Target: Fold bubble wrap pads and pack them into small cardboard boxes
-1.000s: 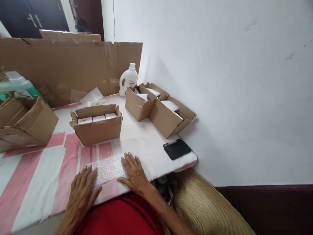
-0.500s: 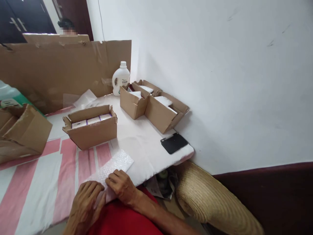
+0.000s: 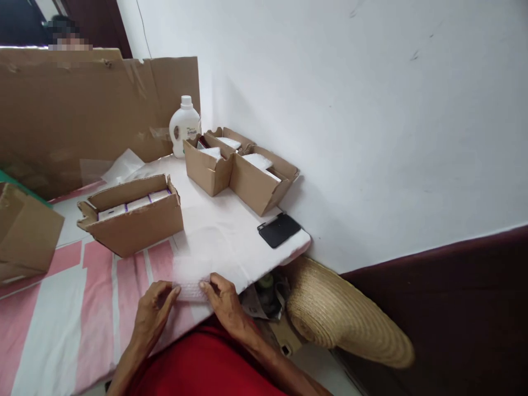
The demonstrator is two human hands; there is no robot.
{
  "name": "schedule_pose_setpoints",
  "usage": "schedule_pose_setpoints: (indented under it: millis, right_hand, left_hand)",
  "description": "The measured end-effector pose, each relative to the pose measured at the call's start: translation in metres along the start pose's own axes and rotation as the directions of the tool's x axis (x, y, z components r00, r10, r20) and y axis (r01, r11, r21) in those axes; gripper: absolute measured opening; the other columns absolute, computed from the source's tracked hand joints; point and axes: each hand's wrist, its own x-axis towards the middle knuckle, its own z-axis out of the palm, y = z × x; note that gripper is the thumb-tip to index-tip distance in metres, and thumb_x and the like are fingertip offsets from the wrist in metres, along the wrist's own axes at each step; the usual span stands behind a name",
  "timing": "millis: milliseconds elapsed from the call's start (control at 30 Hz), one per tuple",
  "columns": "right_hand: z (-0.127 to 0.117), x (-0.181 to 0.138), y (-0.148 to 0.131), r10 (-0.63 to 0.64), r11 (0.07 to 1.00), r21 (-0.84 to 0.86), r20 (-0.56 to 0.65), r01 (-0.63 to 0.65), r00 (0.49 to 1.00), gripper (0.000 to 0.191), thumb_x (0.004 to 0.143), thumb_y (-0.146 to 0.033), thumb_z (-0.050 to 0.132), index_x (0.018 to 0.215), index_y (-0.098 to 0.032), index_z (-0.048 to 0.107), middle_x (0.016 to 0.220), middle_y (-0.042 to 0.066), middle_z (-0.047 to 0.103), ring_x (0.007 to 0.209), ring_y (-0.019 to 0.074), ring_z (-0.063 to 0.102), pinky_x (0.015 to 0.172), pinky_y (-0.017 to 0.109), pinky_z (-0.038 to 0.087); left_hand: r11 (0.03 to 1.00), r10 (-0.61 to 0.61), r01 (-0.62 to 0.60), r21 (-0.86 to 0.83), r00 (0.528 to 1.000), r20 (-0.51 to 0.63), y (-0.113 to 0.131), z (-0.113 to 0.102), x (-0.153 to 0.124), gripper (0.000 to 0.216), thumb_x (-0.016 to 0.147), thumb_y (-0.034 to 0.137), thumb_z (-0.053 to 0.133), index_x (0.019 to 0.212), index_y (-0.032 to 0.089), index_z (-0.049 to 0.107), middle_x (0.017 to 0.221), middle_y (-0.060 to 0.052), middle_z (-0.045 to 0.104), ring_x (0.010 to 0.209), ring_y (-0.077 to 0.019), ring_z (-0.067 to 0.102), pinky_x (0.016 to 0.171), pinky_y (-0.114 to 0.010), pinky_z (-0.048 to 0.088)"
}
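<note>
Bubble wrap (image 3: 192, 291) was right by the near edge of the surface (image 3: 231, 234), left hand (image 3: 153, 312) pinching its left end, right hand (image 3: 226, 303) its right, thumbs and fingers narrow on it. Open cardboard box (image 3: 142, 230) sat further in, black flat thing (image 3: 279, 231) near the right corner.

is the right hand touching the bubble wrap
Touching: the head view shows the right hand with its thumb on the right end of the bubble wrap.
</note>
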Motion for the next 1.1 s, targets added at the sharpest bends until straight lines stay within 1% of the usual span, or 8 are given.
schedule_pose_setpoints:
  millis: [133,233,300,467,567,700,933,1100]
  right_hand:
    - [0.005,0.006,0.009,-0.133,0.965,-0.238,-0.088,0.109,0.987,0.019,0.095,-0.021,0.054,0.076,-0.022,0.050,0.076,0.000,0.056,0.072,0.0166,0.052,0.067,0.027,0.042]
    - [0.009,0.007,0.015,-0.166,0.914,-0.389,-0.101,0.115,0.981,0.013,0.091,-0.014,0.057,0.082,-0.023,0.052,0.083,0.002,0.060,0.081,0.0203,0.056,0.073,0.029,0.045]
    - [0.010,0.006,0.015,-0.171,0.890,-0.444,-0.107,0.107,0.980,0.013,0.089,-0.012,0.058,0.086,-0.023,0.053,0.088,0.003,0.061,0.084,0.0215,0.058,0.075,0.030,0.047]
    - [0.006,0.004,0.010,-0.163,0.893,-0.439,-0.109,0.100,0.980,0.013,0.092,-0.012,0.057,0.086,-0.024,0.053,0.086,0.002,0.061,0.081,0.0204,0.058,0.072,0.030,0.046]
    - [0.001,0.004,0.009,-0.151,0.894,-0.441,-0.127,0.081,0.980,0.014,0.093,-0.014,0.057,0.084,-0.024,0.053,0.084,0.002,0.062,0.080,0.0207,0.058,0.071,0.030,0.045]
    - [-0.003,0.004,0.011,-0.144,0.867,-0.494,-0.142,0.056,0.979,0.015,0.092,-0.014,0.060,0.082,-0.024,0.053,0.087,0.003,0.063,0.086,0.0231,0.057,0.073,0.033,0.046]
    - [-0.004,0.002,0.012,-0.162,0.824,-0.566,-0.166,0.041,0.973,0.016,0.091,-0.015,0.061,0.082,-0.025,0.053,0.087,0.005,0.063,0.087,0.0256,0.056,0.074,0.037,0.047]
    - [-0.004,0.004,0.015,-0.130,0.803,-0.595,-0.180,-0.003,0.975,0.011,0.091,-0.017,0.065,0.094,-0.023,0.056,0.094,0.008,0.064,0.090,0.0284,0.058,0.075,0.040,0.051]
  left_hand:
    - [0.996,0.044,-0.042,0.077,0.999,-0.029,-0.005,0.011,0.006,0.041,0.091,0.060,0.054,0.081,0.024,0.071,0.077,-0.003,0.071,0.074,-0.0204,0.065,0.070,-0.033,0.052]
    - [0.991,0.057,-0.051,0.121,0.997,-0.048,-0.008,0.018,0.007,0.038,0.091,0.057,0.055,0.079,0.024,0.070,0.075,-0.002,0.071,0.072,-0.0204,0.063,0.071,-0.034,0.049]
    - [0.988,0.066,-0.056,0.144,0.996,-0.066,-0.007,0.022,0.006,0.037,0.091,0.055,0.056,0.077,0.024,0.069,0.074,-0.002,0.070,0.072,-0.0202,0.062,0.071,-0.034,0.049]
    - [0.983,0.093,-0.066,0.169,0.984,-0.154,0.000,0.028,0.003,0.036,0.096,0.053,0.050,0.087,0.023,0.068,0.084,-0.004,0.072,0.081,-0.0206,0.066,0.076,-0.034,0.052]
    - [0.977,0.117,-0.086,0.195,0.981,-0.155,0.002,0.030,0.000,0.032,0.097,0.048,0.048,0.093,0.023,0.067,0.086,-0.003,0.074,0.080,-0.0200,0.067,0.074,-0.033,0.052]
    - [0.959,0.157,-0.122,0.254,0.980,-0.120,-0.001,0.036,0.000,0.032,0.098,0.045,0.046,0.089,0.024,0.068,0.080,-0.002,0.073,0.072,-0.0199,0.066,0.072,-0.034,0.050]
    - [0.935,0.169,-0.117,0.336,0.977,-0.131,-0.004,0.045,0.004,0.033,0.099,0.046,0.046,0.089,0.023,0.069,0.076,-0.002,0.071,0.068,-0.0193,0.064,0.071,-0.033,0.046]
    - [0.919,0.163,-0.088,0.385,0.972,-0.167,-0.002,0.049,0.004,0.029,0.096,0.045,0.052,0.089,0.022,0.069,0.069,-0.001,0.067,0.064,-0.0197,0.062,0.069,-0.033,0.045]
